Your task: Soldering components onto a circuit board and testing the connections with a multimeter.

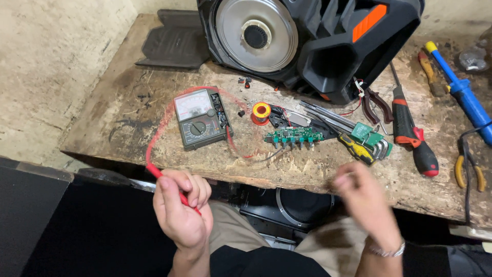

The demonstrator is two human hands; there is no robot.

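Left hand [180,209] is clenched around a thin red test probe [174,189] off the bench's front edge; right hand [363,197] is too blurred to tell.

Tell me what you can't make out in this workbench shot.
- Right hand, head view: motion blur hides whether it holds anything.
- Red probe: its tip is buried in the left hand grip.
- Blue-handled tool: cut off by the right edge.
- Green circuit board: parts too small to tell.
- Speaker cabinet: top cut off by the frame.
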